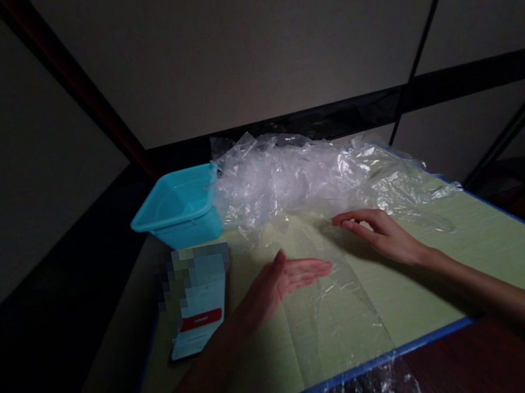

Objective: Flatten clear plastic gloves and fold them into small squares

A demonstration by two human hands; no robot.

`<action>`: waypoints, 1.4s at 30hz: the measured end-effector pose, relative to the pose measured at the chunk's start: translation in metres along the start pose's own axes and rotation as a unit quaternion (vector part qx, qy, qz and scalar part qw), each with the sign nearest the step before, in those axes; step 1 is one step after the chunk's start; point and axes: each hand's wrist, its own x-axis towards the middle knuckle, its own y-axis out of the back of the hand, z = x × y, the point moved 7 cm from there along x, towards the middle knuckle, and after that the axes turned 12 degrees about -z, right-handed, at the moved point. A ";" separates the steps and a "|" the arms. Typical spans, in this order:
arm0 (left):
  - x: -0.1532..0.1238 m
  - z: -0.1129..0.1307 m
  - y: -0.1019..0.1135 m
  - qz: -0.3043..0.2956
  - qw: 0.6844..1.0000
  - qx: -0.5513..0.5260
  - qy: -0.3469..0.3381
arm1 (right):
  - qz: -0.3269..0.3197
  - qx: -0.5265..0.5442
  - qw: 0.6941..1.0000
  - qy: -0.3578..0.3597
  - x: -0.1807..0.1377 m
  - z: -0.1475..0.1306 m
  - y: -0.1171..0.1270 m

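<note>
A long, clear plastic bag (339,325) lies flat over the near part of the table, its lower end hanging past the front edge. My left hand (290,279) rests at its left side, with fingers stretched out flat and the thumb raised. On the other side, my right hand (378,233) is closed in a pinch at the bag's upper right; the thin film between the fingertips is hard to make out. Just beyond both hands, a crumpled heap of clear plastic bags (299,173) spreads across the back of the table.
A turquoise plastic basin (179,218) stands at the back left of the yellow-green table mat (495,250), which has a blue edge. A phone (204,301) with a lit screen lies left of my left hand. Behind the table rises a panelled wall (255,42).
</note>
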 end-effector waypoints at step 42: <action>-0.017 -0.004 -0.006 0.036 0.985 0.157 -0.068 | -0.072 0.193 0.977 0.061 -0.033 -0.031 -0.029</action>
